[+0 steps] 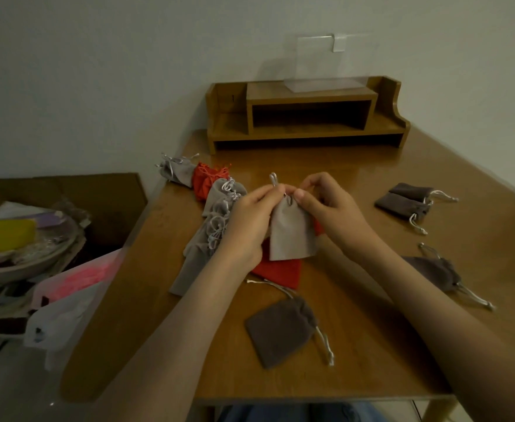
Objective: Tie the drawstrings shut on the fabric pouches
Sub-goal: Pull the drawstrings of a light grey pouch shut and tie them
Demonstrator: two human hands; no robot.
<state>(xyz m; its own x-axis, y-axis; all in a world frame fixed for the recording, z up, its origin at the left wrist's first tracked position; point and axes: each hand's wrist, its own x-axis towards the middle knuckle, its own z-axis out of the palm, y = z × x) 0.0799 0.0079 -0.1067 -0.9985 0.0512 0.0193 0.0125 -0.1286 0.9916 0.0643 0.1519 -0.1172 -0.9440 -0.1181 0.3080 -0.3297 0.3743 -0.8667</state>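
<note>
While the left hand (251, 220) and right hand (326, 208) both pinch the drawstring (273, 179) at the mouth of the light grey pouch (291, 236), held above the bench (356, 345), the thin cord may slip, leaving the knot loose.

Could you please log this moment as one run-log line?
light grey pouch: held above table | left hand: pinches drawstring | right hand: pinches pouch mouth | knot: cannot tell
</note>
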